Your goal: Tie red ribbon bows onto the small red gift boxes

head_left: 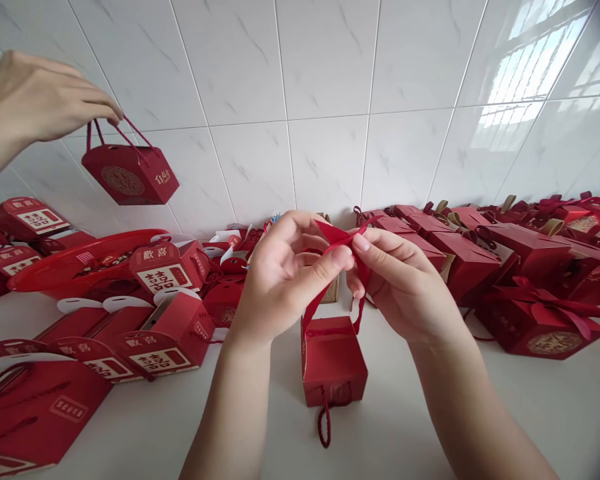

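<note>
A small red gift box (pixel 334 363) stands on the white counter (pixel 405 427) in front of me, a red cord handle hanging from its front. A red ribbon (pixel 341 243) rises from the box to my hands. My left hand (pixel 285 273) pinches the ribbon between thumb and fingers. My right hand (pixel 397 280) pinches the same ribbon from the right, fingertips meeting the left thumb. Both hands are closed on it above the box.
Another person's hand (pixel 40 100) at the upper left holds a red gift bag (pixel 130 175) by its cords. Red boxes (pixel 485 260) line the right along the tiled wall. Open red boxes (pixel 165 327) and a red tray (pixel 75 263) lie at the left.
</note>
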Action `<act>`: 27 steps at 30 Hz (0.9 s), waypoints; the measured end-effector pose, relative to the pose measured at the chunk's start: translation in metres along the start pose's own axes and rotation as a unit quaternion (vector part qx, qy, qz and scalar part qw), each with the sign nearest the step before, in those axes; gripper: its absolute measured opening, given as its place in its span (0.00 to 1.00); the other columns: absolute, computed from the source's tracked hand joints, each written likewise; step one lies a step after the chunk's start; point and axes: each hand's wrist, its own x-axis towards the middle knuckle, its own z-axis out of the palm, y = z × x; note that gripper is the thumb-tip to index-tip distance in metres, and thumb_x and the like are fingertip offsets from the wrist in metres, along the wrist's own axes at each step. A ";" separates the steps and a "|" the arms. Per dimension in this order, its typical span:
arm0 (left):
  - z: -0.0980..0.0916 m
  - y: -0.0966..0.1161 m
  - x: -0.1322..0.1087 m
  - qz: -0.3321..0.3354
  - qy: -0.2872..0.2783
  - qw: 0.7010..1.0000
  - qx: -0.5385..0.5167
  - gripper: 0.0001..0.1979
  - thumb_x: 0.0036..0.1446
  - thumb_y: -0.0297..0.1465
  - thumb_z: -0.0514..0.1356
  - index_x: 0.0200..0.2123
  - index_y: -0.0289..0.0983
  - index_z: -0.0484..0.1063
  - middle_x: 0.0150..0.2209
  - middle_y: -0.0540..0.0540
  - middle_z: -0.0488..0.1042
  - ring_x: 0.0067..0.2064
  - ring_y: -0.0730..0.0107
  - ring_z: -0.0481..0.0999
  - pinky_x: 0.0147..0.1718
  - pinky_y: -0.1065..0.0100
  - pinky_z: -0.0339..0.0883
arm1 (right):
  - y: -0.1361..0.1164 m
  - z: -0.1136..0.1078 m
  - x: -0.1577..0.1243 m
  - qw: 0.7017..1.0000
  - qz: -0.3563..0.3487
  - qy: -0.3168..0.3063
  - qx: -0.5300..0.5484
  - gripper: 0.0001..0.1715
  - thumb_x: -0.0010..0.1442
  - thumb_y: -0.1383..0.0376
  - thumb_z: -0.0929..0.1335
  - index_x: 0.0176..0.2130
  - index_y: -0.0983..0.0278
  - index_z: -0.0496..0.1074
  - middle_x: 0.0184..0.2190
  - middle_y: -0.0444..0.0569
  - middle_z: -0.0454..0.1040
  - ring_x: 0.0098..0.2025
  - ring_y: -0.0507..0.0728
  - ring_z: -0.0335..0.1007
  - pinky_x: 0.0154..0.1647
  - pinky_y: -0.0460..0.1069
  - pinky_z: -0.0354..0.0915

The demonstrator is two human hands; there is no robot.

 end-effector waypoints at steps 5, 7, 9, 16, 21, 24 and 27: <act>-0.012 0.001 0.001 -0.105 -0.140 0.984 -0.023 0.07 0.55 0.33 0.62 0.39 0.40 0.71 0.37 0.46 0.75 0.36 0.67 0.78 0.36 0.65 0.75 | -0.001 -0.002 0.001 1.000 -0.014 -0.017 0.015 0.07 0.61 0.63 0.68 0.31 0.61 0.74 0.26 0.41 0.71 0.22 0.47 0.63 0.24 0.43 0.65; -0.016 0.001 0.001 -0.123 -0.180 0.976 0.004 0.05 0.58 0.32 0.59 0.37 0.38 0.72 0.36 0.45 0.76 0.37 0.67 0.77 0.39 0.65 0.74 | -0.002 -0.004 0.002 0.999 -0.013 -0.031 0.019 0.10 0.61 0.64 0.67 0.29 0.63 0.73 0.25 0.43 0.70 0.23 0.48 0.64 0.26 0.45 0.66; -0.019 0.002 0.002 -0.143 -0.204 0.968 0.038 0.08 0.61 0.32 0.56 0.33 0.35 0.73 0.33 0.44 0.75 0.36 0.68 0.76 0.40 0.65 0.72 | -0.003 -0.008 0.002 0.999 -0.023 -0.047 0.003 0.11 0.61 0.64 0.66 0.28 0.64 0.72 0.24 0.44 0.69 0.23 0.49 0.64 0.25 0.47 0.65; -0.021 0.002 0.001 -0.190 -0.129 0.971 0.067 0.13 0.59 0.32 0.55 0.24 0.34 0.70 0.25 0.50 0.69 0.31 0.75 0.67 0.33 0.73 0.61 | -0.006 -0.016 -0.002 0.929 -0.218 -0.081 -0.288 0.07 0.57 0.72 0.65 0.28 0.64 0.71 0.23 0.45 0.68 0.24 0.51 0.61 0.23 0.47 0.58; -0.019 0.002 -0.001 -0.190 -0.101 0.972 0.096 0.14 0.57 0.35 0.57 0.21 0.35 0.67 0.22 0.52 0.62 0.28 0.75 0.60 0.29 0.72 0.55 | -0.006 -0.016 -0.004 0.816 -0.317 -0.075 -0.477 0.07 0.51 0.76 0.65 0.29 0.66 0.71 0.22 0.45 0.66 0.23 0.50 0.59 0.22 0.47 0.57; -0.017 0.003 -0.001 -0.173 -0.097 0.976 0.095 0.16 0.57 0.36 0.56 0.20 0.36 0.65 0.21 0.53 0.58 0.27 0.75 0.58 0.28 0.71 0.54 | -0.003 -0.016 -0.003 0.776 -0.336 -0.064 -0.529 0.08 0.52 0.76 0.64 0.29 0.65 0.70 0.23 0.45 0.66 0.23 0.49 0.57 0.22 0.46 0.56; -0.016 0.005 -0.001 -0.176 -0.096 0.972 0.125 0.20 0.58 0.40 0.56 0.18 0.36 0.59 0.20 0.54 0.50 0.24 0.76 0.51 0.24 0.71 0.49 | -0.001 -0.015 -0.002 0.764 -0.349 -0.053 -0.540 0.08 0.53 0.75 0.64 0.30 0.65 0.70 0.24 0.45 0.66 0.23 0.49 0.57 0.22 0.45 0.57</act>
